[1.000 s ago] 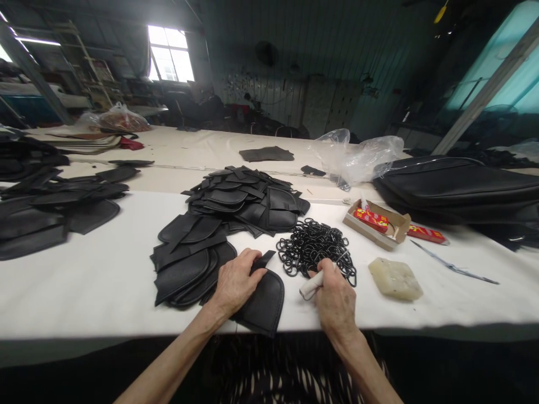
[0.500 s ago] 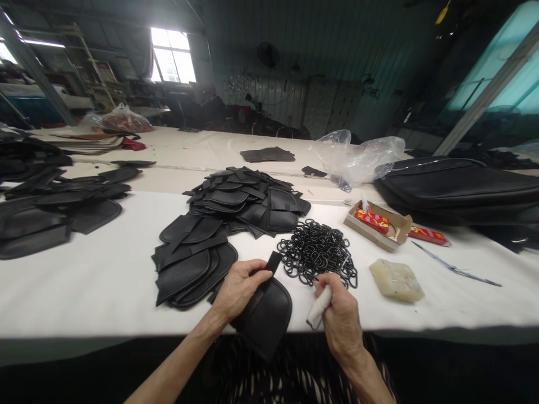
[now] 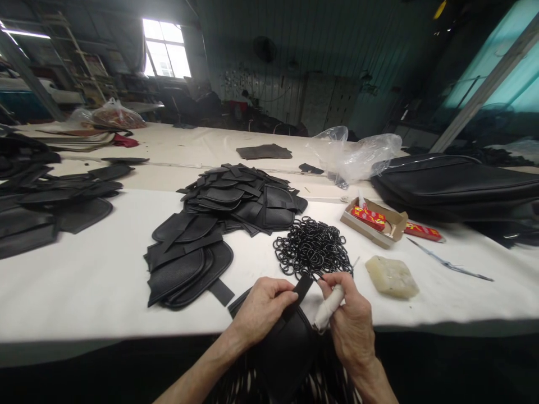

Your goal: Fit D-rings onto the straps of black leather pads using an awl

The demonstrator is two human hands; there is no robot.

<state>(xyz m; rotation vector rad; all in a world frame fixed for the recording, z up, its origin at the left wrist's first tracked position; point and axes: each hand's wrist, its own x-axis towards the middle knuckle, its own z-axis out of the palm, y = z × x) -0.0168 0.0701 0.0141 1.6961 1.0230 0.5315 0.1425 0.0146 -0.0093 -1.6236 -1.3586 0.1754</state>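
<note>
My left hand (image 3: 265,308) is closed on a black leather piece (image 3: 286,348) with a rounded, edged flap, pinching it near its strap (image 3: 304,287). The piece hangs over the table's front edge. My right hand (image 3: 351,320) is closed round a tool with a white-wrapped handle (image 3: 329,307); a thin metal tip shows beyond the fingers, but its kind is unclear. Its thumb and forefinger also pinch a black metal ring (image 3: 317,277) at the strap's end. Whether the strap passes through the ring, I cannot tell. Just behind lies a heap of black rings (image 3: 311,245).
Stacked black leather pieces (image 3: 185,269) lie left, with a larger pile (image 3: 240,196) behind. To the right are a yellowish block (image 3: 391,276), a cardboard box (image 3: 374,230) with red packets, and thin scissors-like tweezers (image 3: 450,261). A black bag (image 3: 455,185) stands far right.
My left hand has moved right with the leather piece, bringing its strap end up to my right hand's fingertips. The black ring now shows at the strap.
</note>
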